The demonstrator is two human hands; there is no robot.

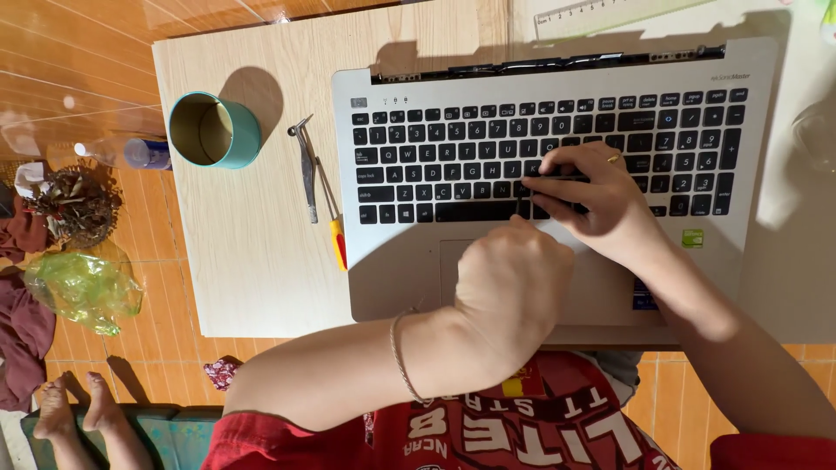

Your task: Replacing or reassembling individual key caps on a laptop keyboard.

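Observation:
A silver laptop base (401, 87) with a black keyboard (453, 148) lies on a low pale wooden table (252, 278). My right hand (601, 204), with a ring on one finger, rests on the right middle of the keyboard and pinches a thin dark tool (553, 178) lying across the keys. My left hand (509, 287), with a thin bracelet at the wrist, is curled over the touchpad just below the space bar. Its fingertips are hidden, so I cannot tell whether it holds anything.
Left of the laptop lie metal tweezers (306, 170) and a screwdriver with a red and yellow handle (336, 237). A teal tin (214, 130) stands at the table's left. A ruler (610, 12) lies at the back. A bottle (131, 153), green bag (83, 289) and another person's feet (74, 409) are on the floor.

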